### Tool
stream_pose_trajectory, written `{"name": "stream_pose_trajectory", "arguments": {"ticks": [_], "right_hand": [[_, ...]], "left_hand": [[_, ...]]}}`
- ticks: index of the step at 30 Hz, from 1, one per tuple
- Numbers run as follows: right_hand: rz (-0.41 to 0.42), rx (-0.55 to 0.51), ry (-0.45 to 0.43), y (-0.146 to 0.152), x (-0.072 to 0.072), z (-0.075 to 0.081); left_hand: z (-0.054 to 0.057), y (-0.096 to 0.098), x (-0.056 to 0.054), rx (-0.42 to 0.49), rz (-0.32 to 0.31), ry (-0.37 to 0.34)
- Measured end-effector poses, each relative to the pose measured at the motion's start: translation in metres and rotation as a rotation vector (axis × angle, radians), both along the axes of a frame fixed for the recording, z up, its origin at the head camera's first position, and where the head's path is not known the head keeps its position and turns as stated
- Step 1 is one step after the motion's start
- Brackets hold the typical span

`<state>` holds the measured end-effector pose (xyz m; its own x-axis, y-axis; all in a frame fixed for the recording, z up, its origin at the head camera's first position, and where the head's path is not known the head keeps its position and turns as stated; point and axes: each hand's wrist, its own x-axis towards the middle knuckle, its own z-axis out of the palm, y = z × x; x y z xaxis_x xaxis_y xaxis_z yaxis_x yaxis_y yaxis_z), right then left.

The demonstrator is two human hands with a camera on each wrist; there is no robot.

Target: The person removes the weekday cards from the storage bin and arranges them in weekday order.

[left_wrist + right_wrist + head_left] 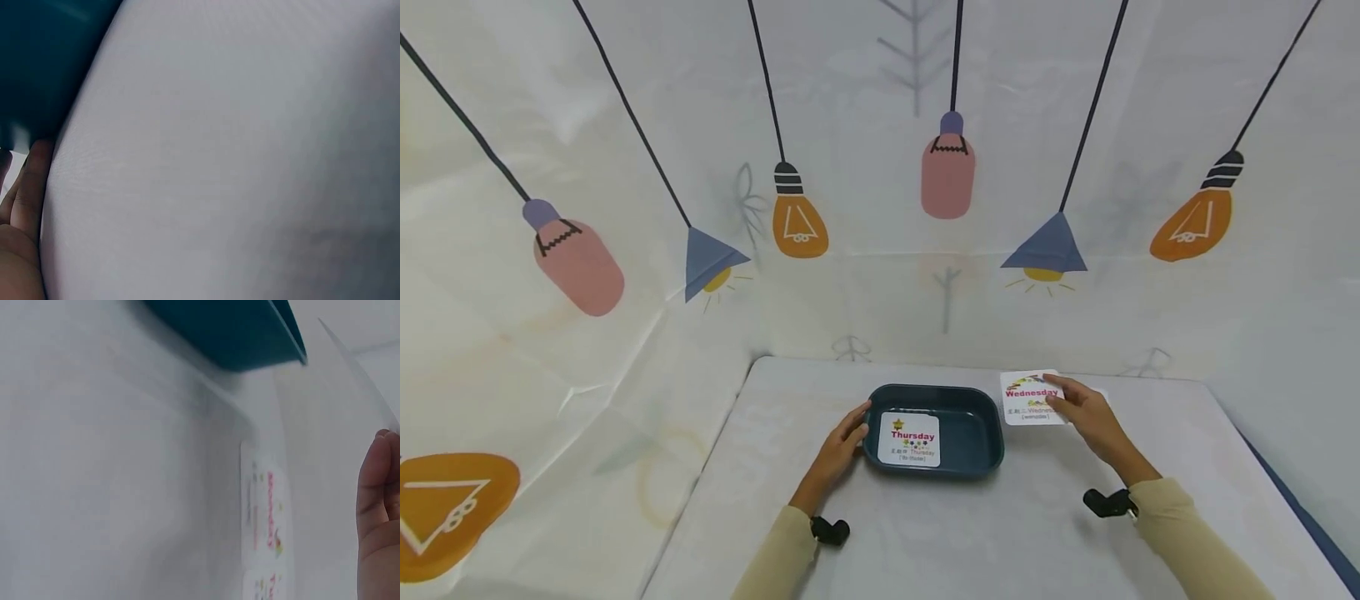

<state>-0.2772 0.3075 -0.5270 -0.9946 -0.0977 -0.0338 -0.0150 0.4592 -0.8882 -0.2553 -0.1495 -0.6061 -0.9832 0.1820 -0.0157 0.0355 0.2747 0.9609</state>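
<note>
L hand (837,446) is at approx. 9 o'clock on the dark teal tray (970,433), its fingers fairly straight, a bit apart, touching the tray's side. Tray sits on the white counter (940,533); the Thursday card (909,440) is inside it, toward 9 o'clock, text facing the head cam. R hand (1090,417) is well clear of L hand, beyond the tray's 3 o'clock end, w/ fingers pinching the Wednesday card (1026,404) by its R edge. That card is up off the counter, between 2 and 3 o'clock of the tray, just beside it, printed face to the head cam. In the R wrist view, the Monday card (262,512) lies on the counter at approx. 4 to 5 o'clock of that view; next to it, at approx. 5 o'clock, is another card (259,587), cut off by the edge, its word too blurred to be sure of, prob. starting w/ T. Backdrop (880,292) at 12 o'clock has printed lamps. Both arms: pale sleeves, black wrist gear.
</note>
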Motion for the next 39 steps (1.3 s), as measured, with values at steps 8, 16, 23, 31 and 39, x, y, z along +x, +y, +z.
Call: {"name": "stream_pose_trajectory", "arguments": {"ticks": [8, 16, 23, 31, 39], "right_hand": [[-0.162, -0.013, -0.044, 0.037, 0.003, -0.004], [-0.266, 0.036, -0.038, 0.073, -0.001, -0.006], [-0.304, 0.087, -0.041, 0.091, 0.002, -0.009], [-0.299, 0.091, -0.104, 0.114, 0.001, -0.011], [-0.225, 0.016, -0.077, 0.127, 0.002, -0.018]], "left_hand": [[-0.001, -0.005, -0.004, 0.050, -0.052, -0.046], [0.017, -0.003, 0.001, 0.077, -0.078, -0.032], [0.032, -0.002, 0.011, 0.072, -0.065, -0.058], [0.033, 0.002, 0.008, 0.060, -0.063, -0.058], [0.032, 0.002, 0.010, 0.070, -0.046, -0.058]]}}
